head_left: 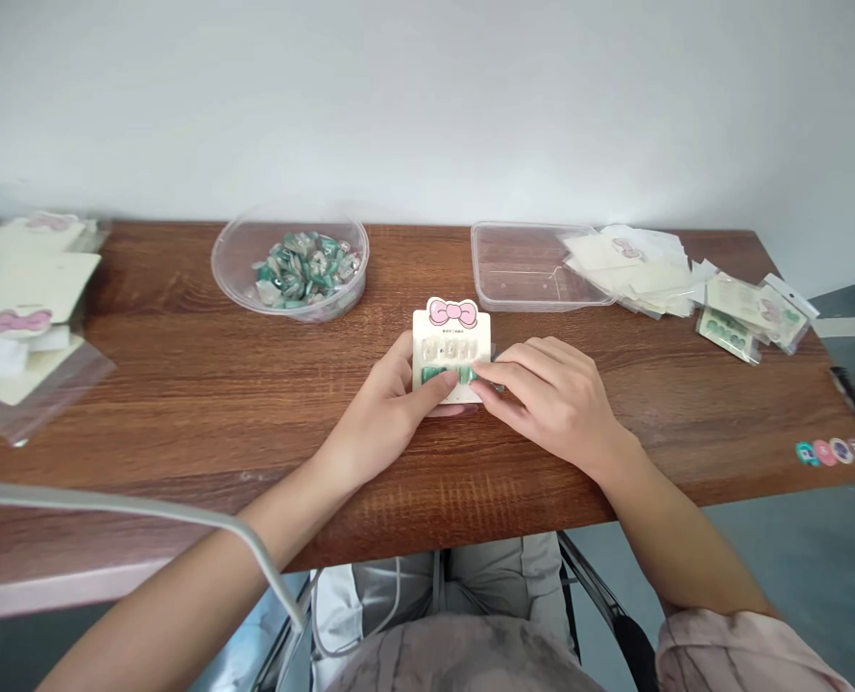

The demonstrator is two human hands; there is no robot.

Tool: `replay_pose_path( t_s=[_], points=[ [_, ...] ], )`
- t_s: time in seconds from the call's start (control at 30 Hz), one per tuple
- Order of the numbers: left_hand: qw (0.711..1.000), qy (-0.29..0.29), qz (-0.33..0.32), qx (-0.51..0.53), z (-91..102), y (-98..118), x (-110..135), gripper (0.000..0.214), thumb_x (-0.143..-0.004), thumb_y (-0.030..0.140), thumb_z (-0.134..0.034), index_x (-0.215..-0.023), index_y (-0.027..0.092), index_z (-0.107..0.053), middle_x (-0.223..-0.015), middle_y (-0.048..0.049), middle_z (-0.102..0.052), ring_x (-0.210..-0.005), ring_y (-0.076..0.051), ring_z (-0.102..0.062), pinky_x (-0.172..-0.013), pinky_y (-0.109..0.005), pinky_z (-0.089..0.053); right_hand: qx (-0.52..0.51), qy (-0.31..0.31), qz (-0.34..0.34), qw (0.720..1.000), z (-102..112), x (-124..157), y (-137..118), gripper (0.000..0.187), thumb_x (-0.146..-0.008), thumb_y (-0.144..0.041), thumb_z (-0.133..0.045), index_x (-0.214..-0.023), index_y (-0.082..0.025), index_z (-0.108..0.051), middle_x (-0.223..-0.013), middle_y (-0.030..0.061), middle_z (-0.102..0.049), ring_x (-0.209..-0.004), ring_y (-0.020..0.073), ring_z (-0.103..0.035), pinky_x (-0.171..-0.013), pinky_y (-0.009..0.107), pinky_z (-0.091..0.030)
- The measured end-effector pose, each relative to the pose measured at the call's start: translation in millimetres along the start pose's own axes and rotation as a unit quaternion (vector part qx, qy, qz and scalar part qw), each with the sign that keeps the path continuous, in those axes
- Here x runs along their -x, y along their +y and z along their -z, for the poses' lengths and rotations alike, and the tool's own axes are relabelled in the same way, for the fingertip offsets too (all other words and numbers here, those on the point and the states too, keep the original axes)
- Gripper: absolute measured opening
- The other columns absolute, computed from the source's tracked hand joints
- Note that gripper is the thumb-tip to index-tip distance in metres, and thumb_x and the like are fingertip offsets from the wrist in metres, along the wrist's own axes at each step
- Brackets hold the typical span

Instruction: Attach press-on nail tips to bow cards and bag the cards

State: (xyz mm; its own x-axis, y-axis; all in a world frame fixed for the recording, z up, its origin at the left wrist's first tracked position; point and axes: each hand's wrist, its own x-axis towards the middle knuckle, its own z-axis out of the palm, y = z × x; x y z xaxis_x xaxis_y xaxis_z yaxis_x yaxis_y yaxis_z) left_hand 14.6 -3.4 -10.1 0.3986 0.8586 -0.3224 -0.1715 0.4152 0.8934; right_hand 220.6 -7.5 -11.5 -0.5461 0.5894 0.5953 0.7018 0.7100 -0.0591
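Upright over the table, a cream display card (pixel 452 333) with a pink bow top carries clear and whitish press-on nails in its upper row. Green press-on nails (pixel 433 373) sit in its lower row. My left hand (pixel 399 408) grips the card from the left, with the thumb across its front and fingers behind it. At the card's lower right, my right hand (pixel 553 399) is closed in a pinch on a green press-on nail, which its fingertips partly hide.
A round clear tub (pixel 226 269) holds many green nails in wrappers. Behind my right hand is a clear rectangular tray (pixel 521 274), with cards (pixel 636 264) heaped over its right end. Packed nail sets (pixel 730 332) lie farther right. Bagged cards (pixel 31 298) lie left; a pale cable (pixel 146 509) crosses the front.
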Motion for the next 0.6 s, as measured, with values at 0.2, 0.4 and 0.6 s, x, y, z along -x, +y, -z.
replay_pose_path(
  t_s=[0.2, 0.4, 0.6],
  points=[
    [1.0, 0.0, -0.013, 0.025, 1.2, -0.1, -2.9, 0.052, -0.089, 0.031, -0.079, -0.134, 0.02, -0.056, -0.128, -0.0076, -0.075, -0.107, -0.023, -0.075, -0.081, -0.029, -0.066, -0.035, 0.014, -0.02, 0.999, -4.1, 0.4, 2.1, 0.013, -0.102, -0.021, -0.062, -0.091, -0.018, -0.069, -0.073, 0.0012, -0.069, -0.064, 0.0157, -0.059, -0.063, 0.032, -0.046],
    [0.999, -0.013, -0.023, 0.025, 2.4, 0.9, -1.2, 0.054, -0.088, 0.033, -0.081, -0.135, 0.021, -0.058, -0.126, -0.0071, -0.076, -0.107, -0.025, -0.076, -0.084, -0.033, -0.068, -0.187, 0.055, -0.112, 0.974, -2.0, 2.7, 0.5, 0.02, -0.098, -0.028, -0.067, -0.116, -0.023, -0.062, -0.079, -0.0015, -0.067, -0.069, 0.0153, -0.062, -0.067, 0.031, -0.053],
    [0.999, -0.02, -0.031, 0.027, 4.6, 0.4, 0.3, 0.053, -0.089, 0.032, -0.08, -0.137, 0.022, -0.058, -0.127, -0.0085, -0.076, -0.107, -0.026, -0.076, -0.08, -0.031, -0.068, -0.418, 0.039, -0.303, 0.855, 3.1, 5.9, -1.7, 0.034, -0.098, -0.033, -0.067, -0.129, -0.027, -0.053, -0.083, -0.0042, -0.064, -0.066, 0.0124, -0.059, -0.058, 0.027, -0.049]
  ],
)
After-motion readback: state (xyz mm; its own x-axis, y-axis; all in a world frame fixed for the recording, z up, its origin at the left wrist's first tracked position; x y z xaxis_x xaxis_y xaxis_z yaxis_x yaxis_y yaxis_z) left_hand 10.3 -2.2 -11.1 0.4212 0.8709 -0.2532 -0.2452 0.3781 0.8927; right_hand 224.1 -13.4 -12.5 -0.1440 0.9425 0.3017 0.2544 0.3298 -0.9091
